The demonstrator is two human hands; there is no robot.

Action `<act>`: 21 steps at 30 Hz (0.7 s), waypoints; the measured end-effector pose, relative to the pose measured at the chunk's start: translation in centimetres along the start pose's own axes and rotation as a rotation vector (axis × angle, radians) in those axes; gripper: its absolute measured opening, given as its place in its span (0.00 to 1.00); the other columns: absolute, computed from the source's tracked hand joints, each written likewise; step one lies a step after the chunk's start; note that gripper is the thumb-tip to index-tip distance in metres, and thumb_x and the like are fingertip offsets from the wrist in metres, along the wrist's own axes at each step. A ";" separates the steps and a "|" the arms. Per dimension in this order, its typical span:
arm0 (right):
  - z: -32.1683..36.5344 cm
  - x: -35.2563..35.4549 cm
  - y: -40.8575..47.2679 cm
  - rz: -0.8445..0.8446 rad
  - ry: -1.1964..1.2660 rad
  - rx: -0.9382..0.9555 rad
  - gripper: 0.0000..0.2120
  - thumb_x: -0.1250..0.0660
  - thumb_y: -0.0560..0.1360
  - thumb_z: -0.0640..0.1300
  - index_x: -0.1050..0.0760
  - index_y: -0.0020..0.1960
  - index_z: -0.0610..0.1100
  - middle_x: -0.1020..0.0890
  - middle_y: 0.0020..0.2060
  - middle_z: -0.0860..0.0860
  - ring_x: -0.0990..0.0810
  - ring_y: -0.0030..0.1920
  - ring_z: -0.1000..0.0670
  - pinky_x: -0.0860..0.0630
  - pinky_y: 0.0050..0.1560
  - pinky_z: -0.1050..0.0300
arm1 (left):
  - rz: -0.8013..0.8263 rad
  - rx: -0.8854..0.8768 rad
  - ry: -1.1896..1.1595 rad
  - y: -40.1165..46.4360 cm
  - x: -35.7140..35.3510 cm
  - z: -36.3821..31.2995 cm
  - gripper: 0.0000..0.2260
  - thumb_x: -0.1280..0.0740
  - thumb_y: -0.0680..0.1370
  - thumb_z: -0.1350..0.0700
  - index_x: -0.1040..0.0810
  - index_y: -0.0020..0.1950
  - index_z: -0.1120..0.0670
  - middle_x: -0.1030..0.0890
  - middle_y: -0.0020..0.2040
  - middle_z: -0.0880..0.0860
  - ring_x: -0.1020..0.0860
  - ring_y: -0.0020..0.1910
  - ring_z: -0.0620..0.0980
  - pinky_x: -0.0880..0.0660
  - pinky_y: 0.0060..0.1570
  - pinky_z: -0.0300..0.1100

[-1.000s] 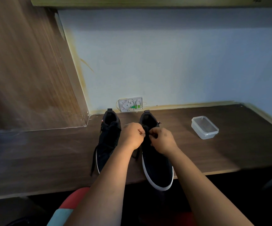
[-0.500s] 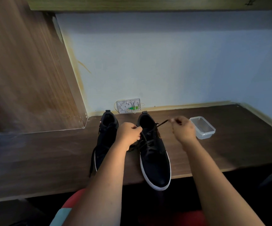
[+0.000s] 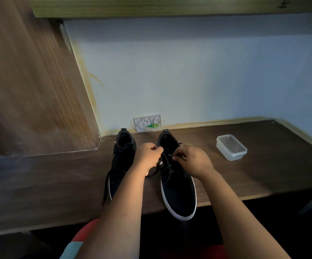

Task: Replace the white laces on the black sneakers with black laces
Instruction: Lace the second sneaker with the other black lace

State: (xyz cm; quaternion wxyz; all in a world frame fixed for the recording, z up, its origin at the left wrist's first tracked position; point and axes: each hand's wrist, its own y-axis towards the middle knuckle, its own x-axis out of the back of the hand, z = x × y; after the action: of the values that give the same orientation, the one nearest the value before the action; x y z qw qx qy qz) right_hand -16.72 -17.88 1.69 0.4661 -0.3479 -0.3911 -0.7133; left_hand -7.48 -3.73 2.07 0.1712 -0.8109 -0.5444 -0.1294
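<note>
Nearest the camera, both forearms reach forward from the person's lap over the counter (image 3: 39, 184) edge, converging on the right-hand sneaker (image 3: 177, 186). Its toe overhangs the near edge, probably so the lacing area sits close and within easy reach. The left hand (image 3: 147, 157) is curled into a loose fist, knuckles up, its fingers closed on a strand of the black lace (image 3: 158, 168) that trails down beside the shoe. The right hand (image 3: 192, 159) bends at the wrist over the tongue, fingertips pinched together on the other lace end near the upper eyelets. With each hand holding one end, this looks like threading or tightening close to the top of the lacing, so this shoe seems nearly done.

Just beside it to the left stands the other sneaker (image 3: 122, 159), heel to the wall, with a black lace hanging loose along its outer side. No white lace is visible. Farther right, well apart, sits an empty clear plastic box (image 3: 231, 147), and behind the shoes is a white wall outlet (image 3: 147, 122).
</note>
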 end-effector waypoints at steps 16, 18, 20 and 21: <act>-1.2 2.2 0.2 -0.259 1.055 -0.476 0.02 0.33 0.77 0.46 0.24 0.46 0.50 0.24 0.34 0.54 0.29 0.31 0.54 0.33 0.31 0.63 | 0.035 0.013 0.004 0.1 0.1 0.0 0.11 0.38 0.79 0.53 0.22 0.48 0.60 0.18 0.44 0.57 0.19 0.33 0.49 0.23 0.32 0.39; -0.3 0.7 0.2 -0.079 0.658 -0.207 0.05 0.30 0.75 0.47 0.20 0.51 0.51 0.18 0.43 0.55 0.21 0.43 0.54 0.25 0.44 0.61 | 0.039 0.032 -0.007 -0.1 0.0 0.0 0.12 0.38 0.79 0.53 0.22 0.46 0.61 0.18 0.40 0.57 0.20 0.33 0.51 0.23 0.33 0.40; 0.0 -0.5 0.3 0.037 0.202 -0.073 0.10 0.30 0.74 0.50 0.20 0.55 0.51 0.18 0.48 0.55 0.20 0.49 0.54 0.24 0.50 0.58 | 0.040 0.038 -0.013 -0.3 -0.2 -0.1 0.12 0.38 0.79 0.53 0.22 0.44 0.61 0.20 0.37 0.56 0.22 0.32 0.52 0.23 0.35 0.42; 0.0 -0.8 0.3 0.056 0.063 -0.051 0.09 0.31 0.74 0.50 0.19 0.54 0.51 0.17 0.48 0.54 0.20 0.49 0.53 0.24 0.48 0.57 | 0.040 0.036 -0.011 -0.3 -0.2 -0.2 0.12 0.39 0.79 0.54 0.23 0.44 0.61 0.20 0.36 0.56 0.22 0.32 0.52 0.24 0.35 0.43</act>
State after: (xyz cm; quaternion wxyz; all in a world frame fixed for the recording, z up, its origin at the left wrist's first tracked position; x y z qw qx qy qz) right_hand -16.20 -17.64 1.09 0.4887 -0.3478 -0.3481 -0.7204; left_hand -7.87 -3.84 2.20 0.1851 -0.8192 -0.5312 -0.1117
